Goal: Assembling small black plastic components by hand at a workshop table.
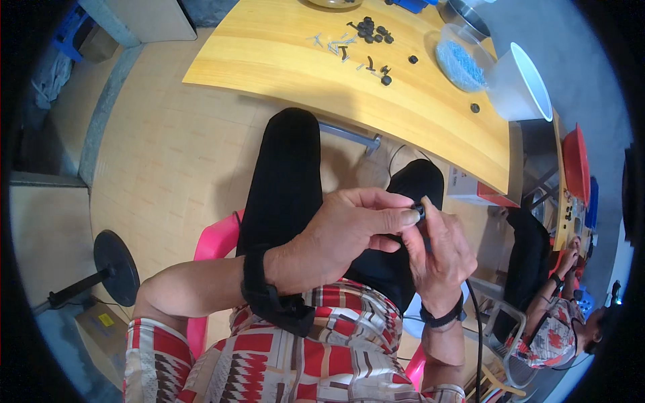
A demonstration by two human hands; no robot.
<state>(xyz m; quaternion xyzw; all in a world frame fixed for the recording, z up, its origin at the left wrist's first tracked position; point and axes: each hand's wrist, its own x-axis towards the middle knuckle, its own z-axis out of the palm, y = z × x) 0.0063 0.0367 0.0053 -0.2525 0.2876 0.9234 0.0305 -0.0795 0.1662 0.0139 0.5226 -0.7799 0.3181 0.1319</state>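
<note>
Over my lap, my left hand (356, 225) and my right hand (440, 252) meet with their fingertips together. Between them is a small black round part (419, 211), pinched by the thumb and forefinger of the left and by the fingers of the right. Much of the part is covered by fingertips, so its full shape is hidden. On the wooden table (282, 47) beyond my knees lie a pile of black knob-like parts (366, 28), several silver screws (334, 47) and a few black pieces with stems (370, 63).
At the table's right stand a clear bowl of small blue pieces (460, 64), a white bucket (521, 84) and a metal bowl (465, 18). A round black base on a pole (115, 267) stands at left. Another person (554, 329) sits at right near a red basin (576, 164).
</note>
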